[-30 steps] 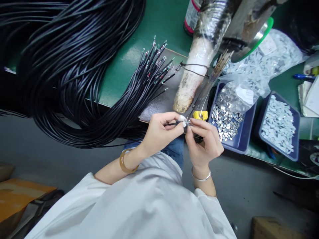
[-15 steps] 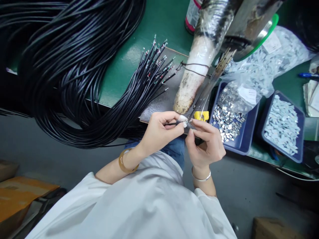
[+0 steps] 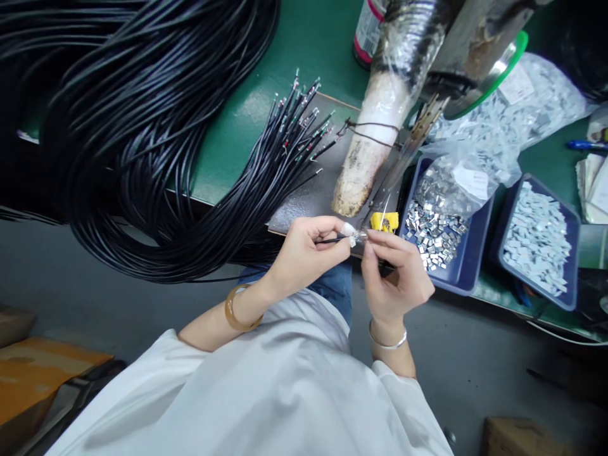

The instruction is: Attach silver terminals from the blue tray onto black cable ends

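Observation:
My left hand is closed in a pinch on a black cable. White material wraps or covers its fingertips. At the cable's end a small whitish piece shows between my hands. My right hand has thumb and forefinger pinched just right of that end, around something small and shiny that I cannot make out. The two sets of fingertips almost meet below the tip of a white, plastic-wrapped tube. To the left lies a bundle of black cables with stripped, coloured wire ends.
A blue bin holds small metal shells and a plastic bag. Another bin holds pale small pieces. A yellow object sits by the metal arm. Behind are a bottle and a large clear bag.
My right hand has shifted slightly right, its thumb closer to the forefinger tip. My left hand keeps its pinch on the cable. The view has moved a little.

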### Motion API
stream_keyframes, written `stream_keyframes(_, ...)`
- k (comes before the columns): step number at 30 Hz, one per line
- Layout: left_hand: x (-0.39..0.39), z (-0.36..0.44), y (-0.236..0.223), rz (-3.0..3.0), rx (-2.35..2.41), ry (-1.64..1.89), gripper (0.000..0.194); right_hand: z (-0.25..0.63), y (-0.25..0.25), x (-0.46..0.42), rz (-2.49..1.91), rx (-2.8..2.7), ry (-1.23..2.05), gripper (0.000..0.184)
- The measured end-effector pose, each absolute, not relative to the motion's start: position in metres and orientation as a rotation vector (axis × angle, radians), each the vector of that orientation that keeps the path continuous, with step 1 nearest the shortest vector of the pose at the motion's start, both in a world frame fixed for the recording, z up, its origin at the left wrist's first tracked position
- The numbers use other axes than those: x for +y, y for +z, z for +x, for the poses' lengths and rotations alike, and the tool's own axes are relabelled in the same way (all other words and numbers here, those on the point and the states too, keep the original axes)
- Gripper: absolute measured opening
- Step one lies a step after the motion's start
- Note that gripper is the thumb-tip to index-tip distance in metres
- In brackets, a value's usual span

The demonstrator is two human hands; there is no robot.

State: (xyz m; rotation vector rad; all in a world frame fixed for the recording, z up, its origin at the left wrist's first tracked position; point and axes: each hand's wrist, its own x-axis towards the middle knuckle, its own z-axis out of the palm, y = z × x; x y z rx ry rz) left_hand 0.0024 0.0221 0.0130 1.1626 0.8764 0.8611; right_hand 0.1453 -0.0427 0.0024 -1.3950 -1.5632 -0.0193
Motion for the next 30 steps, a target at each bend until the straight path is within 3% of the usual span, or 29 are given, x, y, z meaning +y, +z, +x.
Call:
stream_keyframes(5, -0.001, -0.008, 0.002, 1.353, 0.72, 0.603, 0.011, 0.169, 0.015, -0.053, -1.622, -1.427, -0.189, 0.007)
stream_keyframes(11, -0.028, -0.015, -0.002, 1.755, 0.431, 0.683, 0.019, 0.186, 0.021, -0.033, -2.224, -1.864, -0.199, 0.03)
stream_keyframes(16, -0.02, -0.032, 0.003, 1.095, 0.328, 0.572, 0.019, 0.169, 0.028, -0.035, -1.988, -1.682, 0.1, 0.036)
stream_keyframes(21, -0.005, -0.048, 0.002, 0.66, 0.365, 0.725, 0.014, 0.156, 0.028, -0.048, -1.794, -1.655, 0.232, 0.037)
stream_keyframes(30, 0.008, -0.053, 0.01, 0.589, 0.472, 0.877, 0.009, 0.157, 0.029, -0.047, -1.706, -1.874, -0.116, 0.034)
